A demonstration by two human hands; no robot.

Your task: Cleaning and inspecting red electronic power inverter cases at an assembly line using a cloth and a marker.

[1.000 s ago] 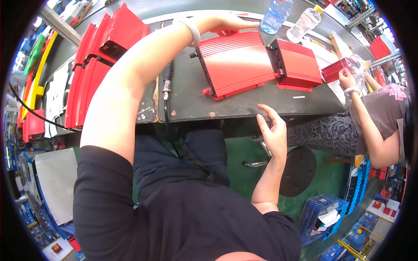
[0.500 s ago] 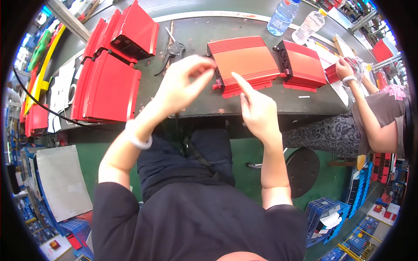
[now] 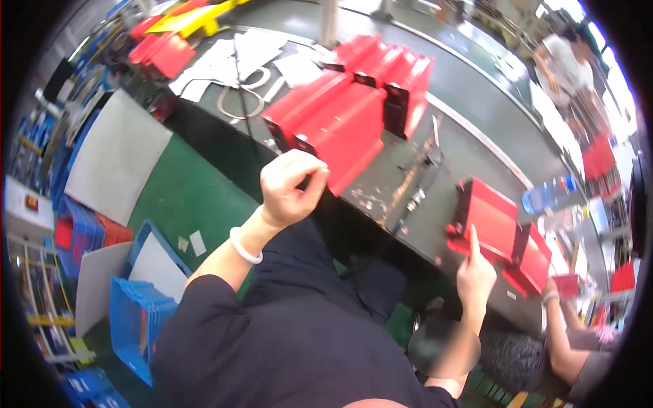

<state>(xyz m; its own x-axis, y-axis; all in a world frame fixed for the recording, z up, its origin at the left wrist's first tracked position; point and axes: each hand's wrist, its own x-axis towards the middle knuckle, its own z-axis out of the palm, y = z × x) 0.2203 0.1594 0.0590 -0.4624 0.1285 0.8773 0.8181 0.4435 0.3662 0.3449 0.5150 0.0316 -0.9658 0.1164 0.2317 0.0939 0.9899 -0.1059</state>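
Note:
My left hand (image 3: 292, 187) is closed, thumb pressed against curled fingers, in front of the near red metal case (image 3: 343, 136) in the group on the left. Whatever it may pinch is too small or hidden to make out. My right hand (image 3: 474, 275) has its index finger stretched out and the other fingers folded. That fingertip overlaps the near edge of a red ribbed case (image 3: 486, 216); whether it touches cannot be told. Another red case (image 3: 530, 258) lies just right of that one.
A dark cable tool (image 3: 428, 160) lies between the case groups on the workbench (image 3: 381, 187). Water bottles (image 3: 547, 195) stand farther right. A co-worker's arm (image 3: 561, 333) reaches in at the lower right. Blue crates (image 3: 136, 323) and a round stool (image 3: 444, 348) are below bench height.
The view has swung left. My left hand has moved away from the ribbed case to the left group and is more tightly closed. My right hand still points at the ribbed case.

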